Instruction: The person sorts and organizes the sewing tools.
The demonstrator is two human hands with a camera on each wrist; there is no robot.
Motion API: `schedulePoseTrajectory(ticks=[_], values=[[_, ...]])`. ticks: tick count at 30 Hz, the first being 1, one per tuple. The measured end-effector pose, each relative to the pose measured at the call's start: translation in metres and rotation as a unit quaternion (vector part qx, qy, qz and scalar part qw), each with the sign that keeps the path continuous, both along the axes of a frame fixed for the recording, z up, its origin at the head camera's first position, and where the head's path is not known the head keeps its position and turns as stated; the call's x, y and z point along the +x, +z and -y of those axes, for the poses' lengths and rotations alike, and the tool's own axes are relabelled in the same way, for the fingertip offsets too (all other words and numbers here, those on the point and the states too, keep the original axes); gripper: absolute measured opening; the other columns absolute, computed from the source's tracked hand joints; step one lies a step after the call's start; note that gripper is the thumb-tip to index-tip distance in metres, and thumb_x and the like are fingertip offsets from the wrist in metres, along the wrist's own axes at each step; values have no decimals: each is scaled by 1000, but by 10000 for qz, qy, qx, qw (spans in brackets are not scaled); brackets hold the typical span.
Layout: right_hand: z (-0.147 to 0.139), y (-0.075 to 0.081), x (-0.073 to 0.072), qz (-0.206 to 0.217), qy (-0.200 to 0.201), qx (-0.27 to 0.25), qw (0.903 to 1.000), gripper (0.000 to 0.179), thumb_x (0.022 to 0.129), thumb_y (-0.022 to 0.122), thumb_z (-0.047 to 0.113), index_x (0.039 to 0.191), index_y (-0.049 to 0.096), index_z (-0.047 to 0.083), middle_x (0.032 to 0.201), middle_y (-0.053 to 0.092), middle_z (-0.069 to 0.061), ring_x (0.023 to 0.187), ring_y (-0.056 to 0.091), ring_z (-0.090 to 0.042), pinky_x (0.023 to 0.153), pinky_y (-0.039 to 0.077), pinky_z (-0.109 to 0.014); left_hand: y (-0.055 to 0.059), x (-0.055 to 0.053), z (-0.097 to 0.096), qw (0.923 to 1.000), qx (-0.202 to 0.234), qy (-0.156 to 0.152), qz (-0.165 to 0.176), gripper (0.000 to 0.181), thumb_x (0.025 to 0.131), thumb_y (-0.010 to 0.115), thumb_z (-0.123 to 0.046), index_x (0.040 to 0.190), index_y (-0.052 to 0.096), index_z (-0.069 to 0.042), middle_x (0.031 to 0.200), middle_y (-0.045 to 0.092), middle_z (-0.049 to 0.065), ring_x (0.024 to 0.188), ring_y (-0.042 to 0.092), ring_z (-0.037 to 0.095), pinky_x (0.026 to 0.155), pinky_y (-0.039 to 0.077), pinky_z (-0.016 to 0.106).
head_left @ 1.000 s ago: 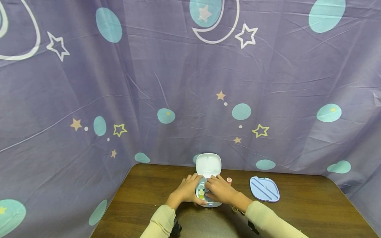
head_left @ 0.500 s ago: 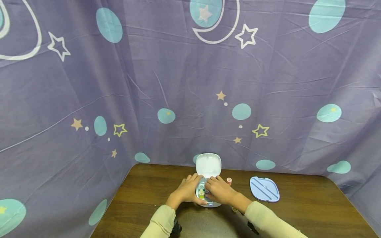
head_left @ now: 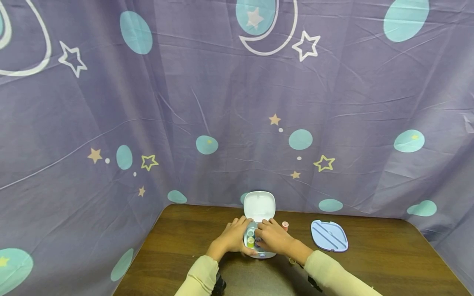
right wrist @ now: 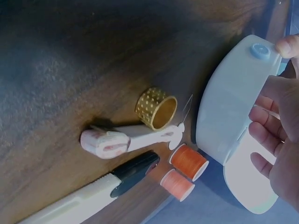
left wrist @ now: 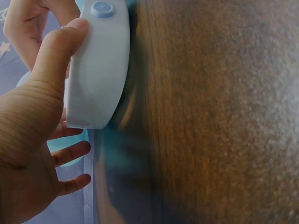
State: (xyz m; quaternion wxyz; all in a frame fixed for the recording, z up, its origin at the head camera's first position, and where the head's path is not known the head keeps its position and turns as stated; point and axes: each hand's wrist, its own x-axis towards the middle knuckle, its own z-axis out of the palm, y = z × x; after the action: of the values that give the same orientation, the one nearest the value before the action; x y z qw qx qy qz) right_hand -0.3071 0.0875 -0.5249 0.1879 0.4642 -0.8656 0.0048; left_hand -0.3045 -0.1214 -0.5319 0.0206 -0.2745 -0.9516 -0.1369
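Note:
A small white sewing box (head_left: 259,254) sits on the table with its lid (head_left: 259,205) raised at the back. My left hand (head_left: 232,237) grips its left side, the thumb on the front rim. Inside, a yellow-green thread spool (head_left: 250,242) and a pale teal spool (head_left: 250,233) stand upright beside my right hand (head_left: 274,236). That hand reaches over the box's right side, index finger and thumb inside by a dark spool (head_left: 257,238). Its fingertips are hidden. In the right wrist view, the other fingers (right wrist: 267,133) curl loosely along the box's outer side.
A light blue tray-like panel (head_left: 329,235) lies to the right. Near the box's right side are an orange spool (right wrist: 188,161), a pink spool (right wrist: 178,185), a gold thimble (right wrist: 156,108), a wire needle threader (right wrist: 176,136), a white item with a rolled end (right wrist: 105,142), and a black-and-white long-handled tool (right wrist: 93,191).

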Motion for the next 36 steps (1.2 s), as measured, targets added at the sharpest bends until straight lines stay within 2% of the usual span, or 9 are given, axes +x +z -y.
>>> schedulePoseTrajectory(ticks=[6, 18, 29, 32, 36], values=[[3, -1, 2, 88, -97, -201, 9997, 22, 80, 84, 32, 85, 67, 20, 87, 63, 7, 81, 52, -11, 79, 46, -31, -1, 0, 1, 10000, 26, -32, -89, 103, 65, 89, -61, 144, 49, -8, 129, 55, 5, 106, 51, 20, 87, 48, 40], [6, 3, 2, 322, -183, -199, 9991, 21, 80, 84, 32, 83, 67, 20, 83, 59, 9, 78, 48, -9, 75, 42, -29, -5, -4, 2, 10000, 17, -7, -75, 103, 65, 89, -61, 145, 48, -10, 130, 55, 3, 107, 50, 19, 88, 47, 38], [6, 4, 4, 291, -202, -261, 9990, 22, 80, 85, 30, 82, 67, 19, 82, 59, 8, 77, 47, -9, 75, 42, -28, -5, -4, 2, 9999, 95, -33, -57, 105, 65, 89, -61, 146, 47, -8, 131, 55, 4, 108, 50, 19, 88, 47, 39], [5, 2, 4, 162, -180, -262, 9994, 22, 79, 85, 32, 82, 67, 19, 81, 59, 8, 76, 45, -8, 74, 40, -27, -8, -4, 2, 9999, 126, -62, -77, 106, 65, 89, -62, 146, 47, -8, 131, 55, 5, 107, 51, 20, 88, 48, 40], [3, 0, 3, -240, -176, -255, 9992, 24, 76, 87, 35, 80, 67, 22, 79, 58, 9, 74, 44, -9, 72, 38, -28, -9, -5, 1, 9998, 189, -84, -65, 105, 65, 89, -61, 146, 47, -8, 132, 55, 6, 107, 50, 20, 88, 48, 41]])
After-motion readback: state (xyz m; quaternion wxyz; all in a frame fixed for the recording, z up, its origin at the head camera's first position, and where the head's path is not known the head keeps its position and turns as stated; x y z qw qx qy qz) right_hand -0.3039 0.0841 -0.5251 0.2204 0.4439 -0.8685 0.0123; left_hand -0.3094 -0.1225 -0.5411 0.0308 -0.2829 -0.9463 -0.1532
